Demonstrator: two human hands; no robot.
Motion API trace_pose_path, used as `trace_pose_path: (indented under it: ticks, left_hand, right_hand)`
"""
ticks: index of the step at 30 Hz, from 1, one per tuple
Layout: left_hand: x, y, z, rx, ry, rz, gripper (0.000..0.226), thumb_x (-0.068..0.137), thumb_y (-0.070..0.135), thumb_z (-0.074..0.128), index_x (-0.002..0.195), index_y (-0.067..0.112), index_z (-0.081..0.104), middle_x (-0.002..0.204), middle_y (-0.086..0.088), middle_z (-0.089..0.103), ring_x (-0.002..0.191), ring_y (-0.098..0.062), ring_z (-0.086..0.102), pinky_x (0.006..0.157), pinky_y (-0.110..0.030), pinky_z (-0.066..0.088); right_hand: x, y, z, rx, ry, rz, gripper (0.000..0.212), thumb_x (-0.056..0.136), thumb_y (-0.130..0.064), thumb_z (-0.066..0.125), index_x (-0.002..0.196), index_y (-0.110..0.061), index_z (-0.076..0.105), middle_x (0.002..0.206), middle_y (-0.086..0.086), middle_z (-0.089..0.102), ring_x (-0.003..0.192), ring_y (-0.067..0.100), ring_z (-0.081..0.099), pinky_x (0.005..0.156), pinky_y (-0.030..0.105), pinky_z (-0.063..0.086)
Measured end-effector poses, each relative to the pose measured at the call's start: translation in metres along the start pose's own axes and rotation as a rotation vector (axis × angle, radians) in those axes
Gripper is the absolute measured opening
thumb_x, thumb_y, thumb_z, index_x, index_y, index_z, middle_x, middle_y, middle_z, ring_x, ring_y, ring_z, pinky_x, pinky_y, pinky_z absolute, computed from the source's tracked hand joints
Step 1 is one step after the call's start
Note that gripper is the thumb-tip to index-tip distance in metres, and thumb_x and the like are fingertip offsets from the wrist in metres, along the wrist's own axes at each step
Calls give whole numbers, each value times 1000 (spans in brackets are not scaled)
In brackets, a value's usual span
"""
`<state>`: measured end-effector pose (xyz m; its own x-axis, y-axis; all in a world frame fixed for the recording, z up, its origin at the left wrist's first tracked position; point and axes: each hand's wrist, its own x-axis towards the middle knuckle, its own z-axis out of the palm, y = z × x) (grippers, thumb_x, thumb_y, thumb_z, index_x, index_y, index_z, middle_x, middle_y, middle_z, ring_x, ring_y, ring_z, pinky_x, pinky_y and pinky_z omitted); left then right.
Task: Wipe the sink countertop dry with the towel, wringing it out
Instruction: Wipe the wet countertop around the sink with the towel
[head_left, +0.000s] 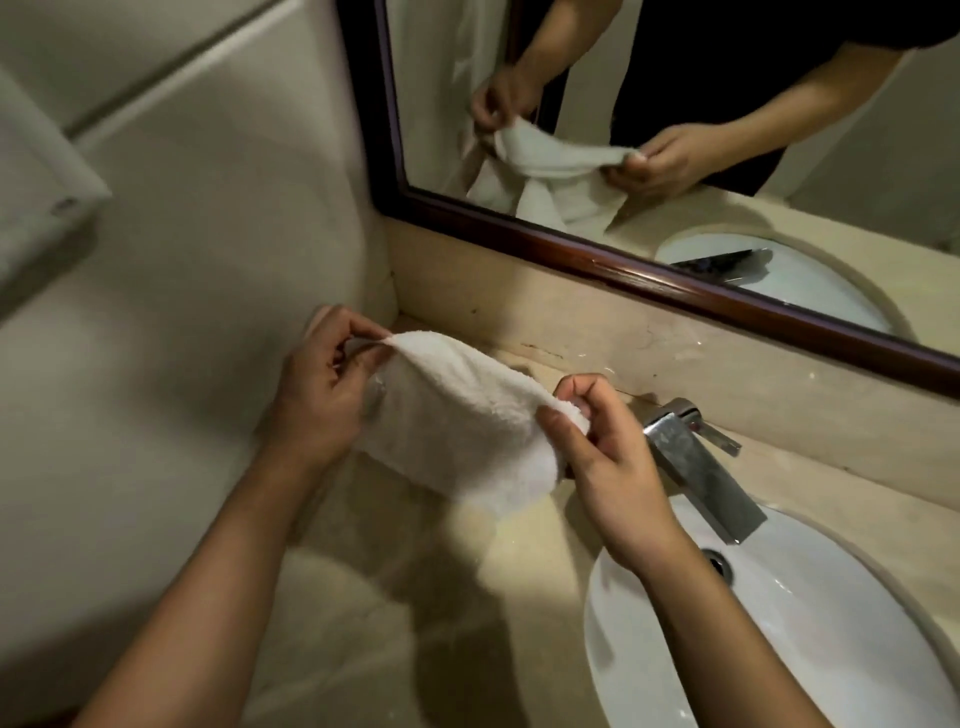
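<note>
A small white towel (457, 415) hangs stretched between both hands above the left part of the beige stone countertop (457, 582). My left hand (317, 389) pinches its upper left corner close to the wall. My right hand (602, 447) pinches the opposite corner, just left of the faucet. The towel's lower edge droops loose and does not seem to touch the counter. The white oval sink basin (779, 623) lies to the right, below my right forearm.
A chrome faucet (696, 467) stands behind the basin. A dark wood-framed mirror (623, 265) runs along the back wall above a stone backsplash (519, 301). A pale wall closes off the left side. A white fixture (41, 171) juts from it at upper left.
</note>
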<state>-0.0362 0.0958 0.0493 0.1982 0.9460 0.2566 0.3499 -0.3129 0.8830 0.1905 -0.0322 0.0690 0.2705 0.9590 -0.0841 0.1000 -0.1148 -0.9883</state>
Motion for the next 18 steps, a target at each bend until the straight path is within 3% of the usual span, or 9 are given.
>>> trace_pose_path:
  ticks: [3,5,7,9,13,18]
  left_hand:
    - [-12,42,-27,26,123,71,27,95,14,68,90,40,59,98,-10,63,84,-4,61,75,-18,46]
    - [-13,72,-42,70,186,163,31,95,9,69,93,39,59,99,-11,62,88,-8,61,79,-20,46]
    - [-7,93,-50,118,237,266,27,94,4,69,94,30,63,99,-11,60,91,-3,58,82,-17,45]
    - [8,97,-46,193,274,329,14,93,0,68,95,14,69,98,-11,59,90,5,55,83,-12,43]
    - [35,45,2,268,154,258,9,92,4,67,94,12,70,99,-6,58,89,-18,62,83,-31,52]
    - [22,-60,72,342,-31,117,13,91,8,58,95,9,70,100,-6,57,85,-26,61,76,-44,53]
  right_hand:
    - [-28,-37,5,39,-39,-34,3,101,-12,61,101,-11,58,87,14,55,74,31,49,61,47,43]
    - [-43,-63,9,173,-48,-27,4,99,-11,60,99,-11,57,81,10,53,71,24,48,55,37,43]
    - [-48,-80,11,306,-43,-1,4,98,-10,59,98,-13,56,83,8,55,73,21,49,53,30,44]
    - [-41,-85,10,332,-4,15,5,99,-8,57,98,-13,56,84,7,56,74,21,50,55,34,45]
    - [-4,-39,15,296,112,93,14,100,-6,59,95,-19,57,82,0,58,77,19,51,67,43,42]
    - [41,72,22,3,142,175,22,97,-3,62,91,-24,56,84,-7,60,75,9,52,72,34,43]
